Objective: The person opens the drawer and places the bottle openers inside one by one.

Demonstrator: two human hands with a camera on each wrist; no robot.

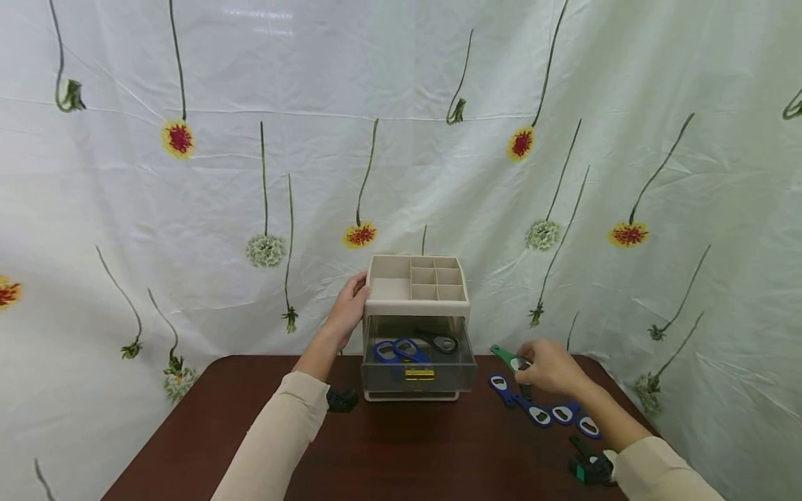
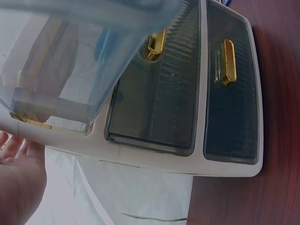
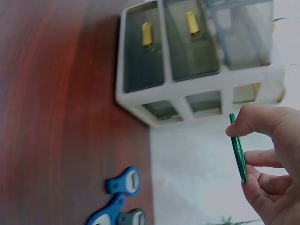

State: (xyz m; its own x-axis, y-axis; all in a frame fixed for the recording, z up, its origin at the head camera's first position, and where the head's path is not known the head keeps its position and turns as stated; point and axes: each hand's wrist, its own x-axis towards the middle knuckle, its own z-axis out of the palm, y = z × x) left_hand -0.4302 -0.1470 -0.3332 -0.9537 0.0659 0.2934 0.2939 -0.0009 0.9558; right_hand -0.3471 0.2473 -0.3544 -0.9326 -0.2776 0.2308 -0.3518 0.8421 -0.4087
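A cream desktop drawer organizer [image 1: 416, 306] stands on the table, its clear top drawer [image 1: 382, 379] pulled out. Inside that drawer lie two blue bottle openers [image 1: 410, 349] and a black bottle opener [image 1: 445, 342]. My left hand [image 1: 348, 309] rests against the organizer's left side near the top, fingers along the wall. To the right of the organizer, my right hand [image 1: 551, 369] pinches a green bottle opener [image 3: 238, 154] between thumb and fingers, raised over the table. Below it are several blue bottle openers [image 1: 532, 412] and a dark grey one [image 3: 133, 218].
Two lower drawers [image 2: 152, 108] with gold handles are closed. Small compartments [image 1: 436, 278] divide the organizer's top. A white flowered cloth [image 1: 313, 160] hangs behind the dark red-brown table [image 1: 401, 452].
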